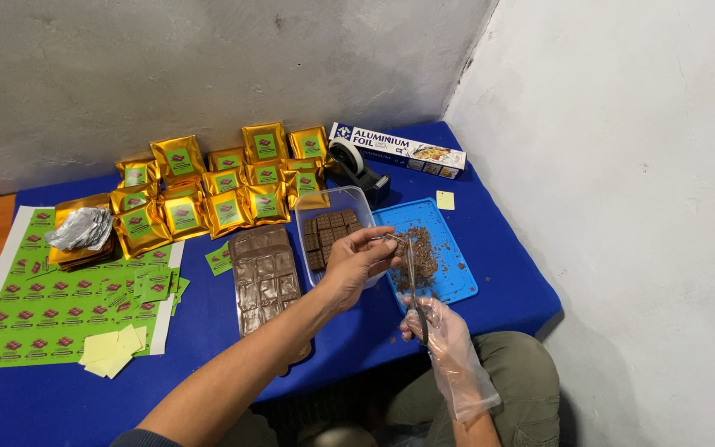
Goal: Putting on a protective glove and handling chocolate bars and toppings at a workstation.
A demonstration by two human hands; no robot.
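Observation:
My bare left hand (357, 261) pinches a small brown chocolate square (396, 246) over a blue tray (457, 285) strewn with chocolate crumbs. My right hand (444, 331), in a clear plastic glove, grips a thin knife (412, 281) whose blade points up to the square's edge. Just left of the tray stands a clear plastic tub (349, 194) holding several chocolate squares. A brown chocolate mould (265, 277) lies beside the tub, under my left forearm.
Several gold pouches with green labels (225, 186) lie at the back of the blue table (208, 331). A green label sheet (35, 306), yellow notes (113, 348) and crumpled foil (83, 230) are left. A foil box (399, 147) and tape dispenser (356, 161) sit by the wall.

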